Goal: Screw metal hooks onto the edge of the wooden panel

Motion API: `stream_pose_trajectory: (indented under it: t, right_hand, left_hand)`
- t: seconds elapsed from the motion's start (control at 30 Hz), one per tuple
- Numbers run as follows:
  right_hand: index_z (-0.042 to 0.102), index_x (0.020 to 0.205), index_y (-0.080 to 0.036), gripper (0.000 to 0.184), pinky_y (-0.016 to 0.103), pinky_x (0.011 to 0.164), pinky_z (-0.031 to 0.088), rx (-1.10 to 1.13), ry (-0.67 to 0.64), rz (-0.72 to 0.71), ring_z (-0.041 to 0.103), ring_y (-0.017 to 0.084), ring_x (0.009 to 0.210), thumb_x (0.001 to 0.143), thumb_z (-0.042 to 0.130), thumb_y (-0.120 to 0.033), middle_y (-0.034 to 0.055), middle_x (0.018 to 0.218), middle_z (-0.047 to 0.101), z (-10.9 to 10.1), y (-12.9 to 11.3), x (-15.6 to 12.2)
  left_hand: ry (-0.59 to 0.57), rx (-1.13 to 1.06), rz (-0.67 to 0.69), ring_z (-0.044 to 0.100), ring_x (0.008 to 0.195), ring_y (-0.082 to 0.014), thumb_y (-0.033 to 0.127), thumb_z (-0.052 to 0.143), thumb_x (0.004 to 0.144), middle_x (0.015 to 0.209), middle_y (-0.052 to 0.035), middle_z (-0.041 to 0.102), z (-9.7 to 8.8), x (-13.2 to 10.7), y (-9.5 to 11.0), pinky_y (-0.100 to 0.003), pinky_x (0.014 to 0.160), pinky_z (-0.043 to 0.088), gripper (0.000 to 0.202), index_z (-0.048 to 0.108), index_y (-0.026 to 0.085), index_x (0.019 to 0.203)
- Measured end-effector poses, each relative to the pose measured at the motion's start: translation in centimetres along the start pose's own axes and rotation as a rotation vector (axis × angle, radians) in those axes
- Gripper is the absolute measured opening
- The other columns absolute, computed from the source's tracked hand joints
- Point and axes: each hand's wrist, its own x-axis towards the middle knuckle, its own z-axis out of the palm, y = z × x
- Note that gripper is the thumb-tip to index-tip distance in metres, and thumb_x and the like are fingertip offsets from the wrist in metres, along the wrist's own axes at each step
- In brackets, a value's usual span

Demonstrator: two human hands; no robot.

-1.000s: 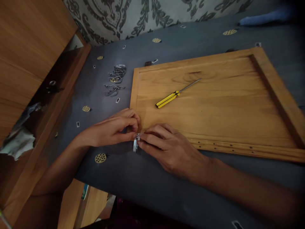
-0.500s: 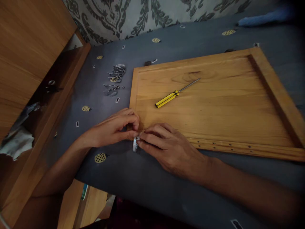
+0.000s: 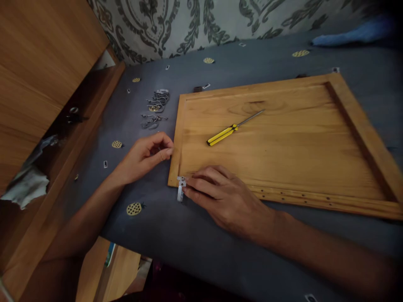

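Note:
A wooden panel with a raised frame (image 3: 292,138) lies on the dark patterned cloth. At its near-left corner, the fingertips of my right hand (image 3: 226,195) grip a small silver metal hook (image 3: 181,183). Its flat plate rests on the frame and its curved end hangs over the edge. My left hand (image 3: 143,157) hovers just off the panel's left edge, with thumb and fingertips pinched together; whatever they may hold is too small to make out. A yellow-and-black screwdriver (image 3: 222,135) lies on the panel, its shaft pointing away to the right.
Several similar metal hooks (image 3: 157,107) lie bunched on the cloth (image 3: 151,226) behind my left hand. A wooden cabinet with an open shelf (image 3: 94,109) stands along the left. A blue object (image 3: 349,37) lies at the back right, near the patterned wall (image 3: 217,21).
My left hand has drawn away from the hook, back and to the left, uncovering the panel's corner. My right hand has stayed at the hook. The view has shifted slightly.

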Motion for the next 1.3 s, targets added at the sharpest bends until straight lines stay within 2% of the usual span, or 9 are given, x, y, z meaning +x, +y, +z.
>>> stream_pose_trajectory:
  t: [0.1,0.3,0.4,0.57,0.7,0.93,1.1,1.3]
  right_hand:
    - [0.068,0.101,-0.013,0.031,0.038,0.083,0.047,0.001,-0.001,0.003,0.056,0.022,0.094,0.099,0.037,-0.012,0.0077,0.097,0.07,-0.1,-0.1,0.1]
    - [0.067,0.1,-0.012,0.025,0.038,0.083,0.047,0.01,0.031,0.022,0.057,0.021,0.093,0.097,0.042,-0.011,0.008,0.097,0.07,0.0,-0.2,0.0]
    - [0.067,0.102,-0.013,0.026,0.037,0.083,0.048,0.024,0.052,0.033,0.057,0.021,0.094,0.097,0.042,-0.01,0.0066,0.1,0.071,0.2,-0.2,0.0]
    - [0.066,0.104,-0.014,0.023,0.036,0.083,0.048,0.042,0.079,0.034,0.057,0.02,0.093,0.096,0.044,-0.012,0.0054,0.098,0.071,0.5,-0.1,-0.2]
    - [0.067,0.105,-0.016,0.027,0.033,0.083,0.047,0.044,0.1,0.037,0.058,0.019,0.093,0.098,0.041,-0.012,0.0061,0.097,0.071,0.6,-0.1,-0.3]
    - [0.067,0.103,-0.017,0.031,0.033,0.081,0.047,0.072,0.138,0.046,0.057,0.019,0.091,0.102,0.035,-0.021,0.0039,0.094,0.071,0.6,-0.1,-0.1]
    - [0.066,0.102,-0.015,0.028,0.034,0.082,0.047,0.062,0.093,0.029,0.057,0.019,0.092,0.099,0.039,-0.012,0.0051,0.097,0.071,0.6,0.0,-0.1]
    - [0.067,0.104,-0.017,0.02,0.034,0.084,0.048,0.032,0.053,0.046,0.058,0.019,0.095,0.095,0.049,-0.012,0.005,0.1,0.071,0.6,-0.1,-0.3]
  left_hand:
    - [0.071,0.035,0.006,0.051,0.072,-0.0104,0.035,0.056,0.092,0.08,0.0,0.056,0.1,0.1,-0.8,-0.022,0.065,0.041,0.019,0.056,0.017,0.088]
    - [0.09,0.181,0.025,0.055,0.069,-0.0105,0.034,0.051,0.093,0.076,0.0006,0.06,0.8,0.4,-1.6,-0.022,0.062,0.043,0.02,0.058,0.016,0.086]
    - [0.16,0.28,0.018,0.056,0.069,-0.0105,0.033,0.05,0.094,0.076,0.0006,0.061,0.4,0.6,-2.3,-0.023,0.064,0.045,0.02,0.058,0.016,0.086]
    - [0.423,0.471,-0.045,0.062,0.092,-0.0175,0.036,0.054,0.095,0.102,-0.0064,0.063,-1.6,0.7,-4.6,-0.038,0.084,0.054,0.028,0.058,0.014,0.11]
    - [0.52,0.567,-0.103,0.062,0.102,-0.0207,0.037,0.056,0.094,0.118,-0.0096,0.06,-3.1,0.9,-6.7,-0.042,0.088,0.055,0.036,0.055,0.015,0.122]
    - [0.487,0.616,-0.141,0.062,0.103,-0.0203,0.037,0.057,0.094,0.117,-0.0095,0.061,-4.4,1.0,-8.3,-0.042,0.089,0.055,0.033,0.058,0.014,0.117]
    - [0.436,0.595,-0.148,0.062,0.102,-0.0203,0.037,0.057,0.094,0.117,-0.0096,0.061,-5.2,1.9,-8.3,-0.042,0.089,0.056,0.033,0.058,0.014,0.118]
    - [0.321,0.576,-0.136,0.063,0.1,-0.0195,0.037,0.057,0.094,0.115,-0.0091,0.062,-6.0,2.9,-7.6,-0.04,0.087,0.056,0.032,0.058,0.014,0.117]
